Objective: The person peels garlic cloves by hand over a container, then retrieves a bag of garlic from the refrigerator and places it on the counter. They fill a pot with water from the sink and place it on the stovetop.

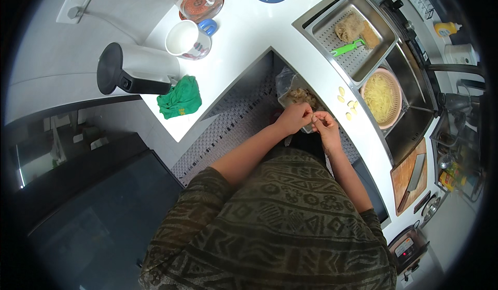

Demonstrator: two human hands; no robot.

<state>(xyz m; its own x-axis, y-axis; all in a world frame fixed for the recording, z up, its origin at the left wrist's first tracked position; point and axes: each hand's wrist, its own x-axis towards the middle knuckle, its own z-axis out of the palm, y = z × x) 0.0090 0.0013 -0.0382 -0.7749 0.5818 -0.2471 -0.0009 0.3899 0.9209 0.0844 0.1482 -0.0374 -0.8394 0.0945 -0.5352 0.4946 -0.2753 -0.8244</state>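
My left hand (295,118) and my right hand (326,128) meet fingertip to fingertip above a clear plastic bag (286,80) lined with brownish peelings and scraps (301,95). Both pinch something very small and pale, perhaps a garlic clove; the fingers mostly hide it. Several peeled garlic cloves (341,91) lie on the white counter to the right of my hands. Beyond them, a pink colander (397,107) of pale yellow shreds (378,97) sits at the sink.
A perforated steel tray (325,37) holds a green-handled peeler (346,48) and scrubbing pads. A cleaver (416,173) rests on a wooden cutting board (400,181). An electric kettle (146,64), a green cloth (181,97), a mug (190,43) and a glass jug (198,2) stand or lie on the left counter.
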